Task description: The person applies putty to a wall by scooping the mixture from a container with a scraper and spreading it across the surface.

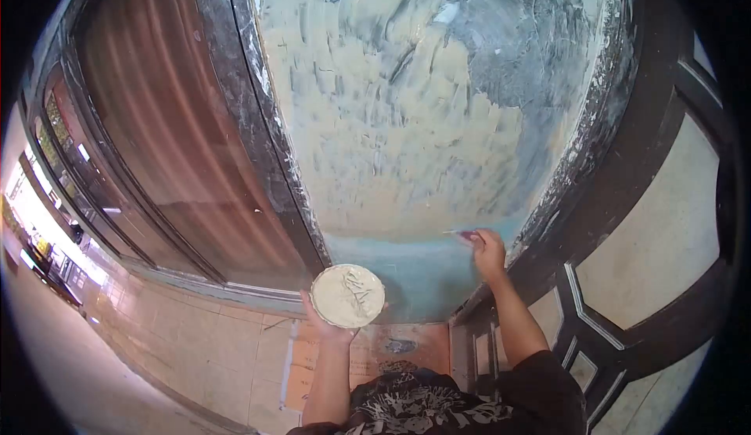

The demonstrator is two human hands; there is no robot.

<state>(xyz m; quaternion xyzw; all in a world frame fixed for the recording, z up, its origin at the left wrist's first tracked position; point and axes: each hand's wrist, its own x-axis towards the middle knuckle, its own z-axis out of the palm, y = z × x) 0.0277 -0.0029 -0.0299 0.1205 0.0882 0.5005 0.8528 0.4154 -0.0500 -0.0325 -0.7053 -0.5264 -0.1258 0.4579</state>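
Note:
My left hand (323, 323) holds a round container (348, 296) full of pale cream paste from below and at its side; the paste has streaks on its surface. To the right, my right hand (488, 251) is closed round the dark reddish handle of a small thin-bladed tool (465, 234), its tip pointing left at the wall. The wall panel (407, 145) bears rough beige paste over a grey-blue surface, with a bare blue-green band low down, level with the tool. Whether the blade touches the wall cannot be made out.
Dark wooden frames with scuffed white marks border the panel. A glazed window (172, 122) with a reddish-brown curtain stands left, a dark panelled door (665, 224) right. Cardboard (301, 368) lies on the tiled floor (203, 341). A bright opening shows at far left.

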